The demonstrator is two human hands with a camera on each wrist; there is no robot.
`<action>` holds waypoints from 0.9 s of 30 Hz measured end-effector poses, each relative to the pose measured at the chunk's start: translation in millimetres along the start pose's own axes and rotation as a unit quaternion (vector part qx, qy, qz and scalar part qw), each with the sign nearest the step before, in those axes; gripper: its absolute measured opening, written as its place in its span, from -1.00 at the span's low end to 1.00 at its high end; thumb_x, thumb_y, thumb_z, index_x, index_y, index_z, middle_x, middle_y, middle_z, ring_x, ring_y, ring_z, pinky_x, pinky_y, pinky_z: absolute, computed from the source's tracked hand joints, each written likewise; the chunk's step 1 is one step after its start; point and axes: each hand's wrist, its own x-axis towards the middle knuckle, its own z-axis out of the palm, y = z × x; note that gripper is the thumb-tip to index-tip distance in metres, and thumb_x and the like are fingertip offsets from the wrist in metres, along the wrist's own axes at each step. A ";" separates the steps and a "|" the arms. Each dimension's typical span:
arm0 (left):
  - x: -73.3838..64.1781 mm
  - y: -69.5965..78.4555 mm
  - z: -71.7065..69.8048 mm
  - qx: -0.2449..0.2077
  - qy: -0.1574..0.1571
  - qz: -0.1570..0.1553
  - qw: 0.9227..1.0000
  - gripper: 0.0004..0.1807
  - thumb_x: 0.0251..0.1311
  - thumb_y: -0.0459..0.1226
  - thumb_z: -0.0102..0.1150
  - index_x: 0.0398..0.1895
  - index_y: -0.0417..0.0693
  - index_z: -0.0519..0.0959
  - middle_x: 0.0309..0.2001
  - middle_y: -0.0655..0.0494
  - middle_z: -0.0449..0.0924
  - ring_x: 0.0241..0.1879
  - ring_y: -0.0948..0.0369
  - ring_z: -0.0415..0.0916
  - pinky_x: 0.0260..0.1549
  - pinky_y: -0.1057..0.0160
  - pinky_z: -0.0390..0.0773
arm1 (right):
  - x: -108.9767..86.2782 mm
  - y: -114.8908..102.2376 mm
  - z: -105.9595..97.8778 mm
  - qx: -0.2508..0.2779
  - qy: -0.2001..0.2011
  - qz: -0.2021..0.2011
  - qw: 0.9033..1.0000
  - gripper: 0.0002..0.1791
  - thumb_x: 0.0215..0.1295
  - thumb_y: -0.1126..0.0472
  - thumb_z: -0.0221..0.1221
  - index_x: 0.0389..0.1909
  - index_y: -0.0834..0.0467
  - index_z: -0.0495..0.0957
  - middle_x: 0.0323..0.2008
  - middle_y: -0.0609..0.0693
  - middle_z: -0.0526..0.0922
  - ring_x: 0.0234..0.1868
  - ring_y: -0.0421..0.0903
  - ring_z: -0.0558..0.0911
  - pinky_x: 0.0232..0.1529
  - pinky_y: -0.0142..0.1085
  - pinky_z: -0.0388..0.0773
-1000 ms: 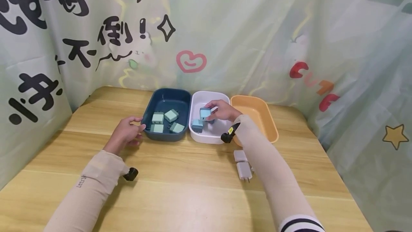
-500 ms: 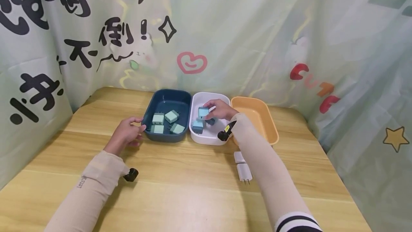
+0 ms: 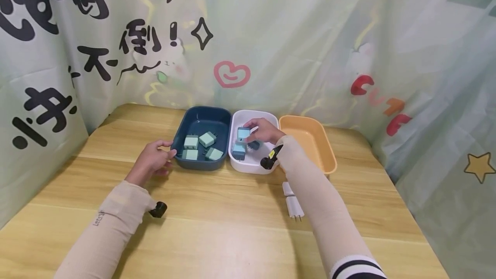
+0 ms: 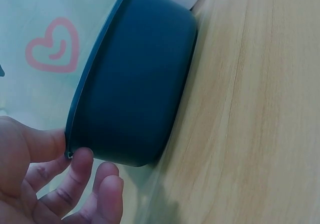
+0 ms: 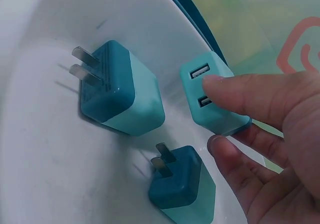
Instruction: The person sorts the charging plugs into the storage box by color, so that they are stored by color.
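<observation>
Right hand (image 3: 263, 131) pinched a charger (image 3: 243, 134) between thumb and fingers over the white tray (image 3: 248, 168); two matching chargers (image 5: 122, 91) lay just below. Left hand (image 3: 155, 159) pinched the blue tray (image 3: 199, 165) rim. Step judged: placing; next likely called for lowering, then release.

3 trays (image 3: 199, 165); 4 grn chgrs (image 3: 191, 142), 3 blu chgrs (image 3: 239, 151), 2 wht chgrs (image 3: 293, 206) vis.

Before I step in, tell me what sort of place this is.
Probably a makeshift tabletop workspace, likely indoors. What shows it: a wood-grain table, a printed cloth hung around it like a backdrop, and a blue tray, a white tray and an orange tray lined up side by side.
</observation>
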 end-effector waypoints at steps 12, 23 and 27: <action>0.6 1.1 0.4 0.005 0.001 -0.001 1.000 -0.44 0.42 -0.26 0.02 0.45 -0.06 0.22 -0.05 -0.16 0.46 -0.25 0.02 0.51 -0.35 0.13 0.62 | -10.1 6.3 -9.5 0.034 -0.007 -0.013 0.999 -0.51 0.13 0.35 0.34 0.11 0.31 0.50 0.06 0.22 0.54 0.03 0.09 0.56 0.15 -0.14 0.44; 0.3 0.3 0.2 0.009 -0.003 0.001 1.000 -0.44 0.43 -0.26 0.00 0.45 -0.09 0.21 0.08 -0.21 0.43 -0.25 -0.01 0.51 -0.35 0.12 0.63 | -60.5 12.9 -26.9 0.092 -0.007 -0.039 0.995 -0.60 0.33 0.39 0.15 0.17 0.39 0.41 0.14 0.29 0.47 0.12 0.14 0.50 0.15 -0.10 0.46; 0.7 -0.6 0.1 0.010 -0.005 0.004 1.000 -0.44 0.43 -0.26 0.00 0.45 -0.10 0.21 0.12 -0.22 0.43 -0.24 -0.01 0.51 -0.36 0.13 0.62 | -84.9 17.9 -32.4 0.128 -0.013 -0.045 0.991 -0.63 0.41 0.36 0.05 0.18 0.40 0.37 0.18 0.37 0.42 0.10 0.20 0.53 0.12 -0.07 0.48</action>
